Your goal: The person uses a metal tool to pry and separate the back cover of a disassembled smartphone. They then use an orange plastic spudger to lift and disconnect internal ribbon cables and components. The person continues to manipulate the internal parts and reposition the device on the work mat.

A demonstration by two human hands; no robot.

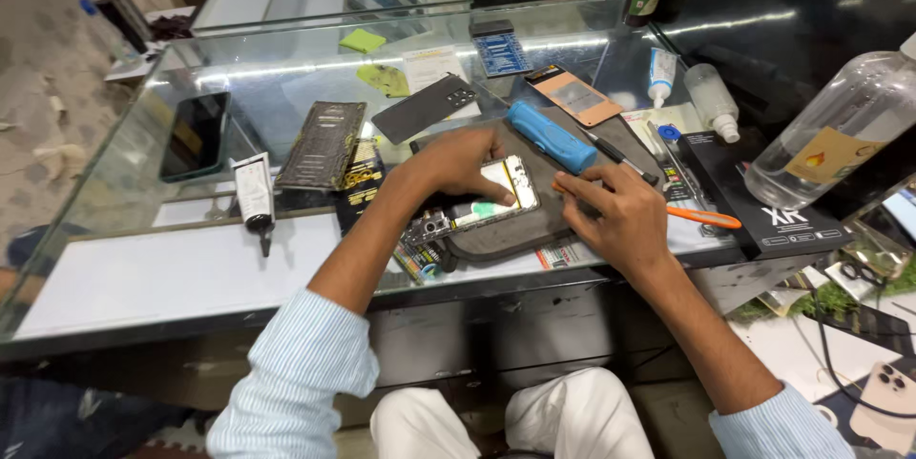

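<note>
Glass is topping the counter [134, 268] where two hands are working on one opened phone [491, 194]. Far out from the left fingers, one dark phone [196, 135] is lying flat, one white tube [254, 194] is resting nearer, and one phone frame [322, 144] and one grey back cover [425, 106] are lying beyond them. The left hand [456, 165] is pressing down on the opened phone, fingers curled over its top, hiding part of it; the phone is sitting on a grey mat [515, 230]. The right hand [620, 216] is gripping an orange tool [701, 218], whose tip is hidden under the fingers. One blue handle [551, 136] is lying just beyond those fingers. Farther right, two small white bottles [711, 101] are resting, and one large clear bottle [840, 135] with a yellow label is being cut off by the edge.
</note>
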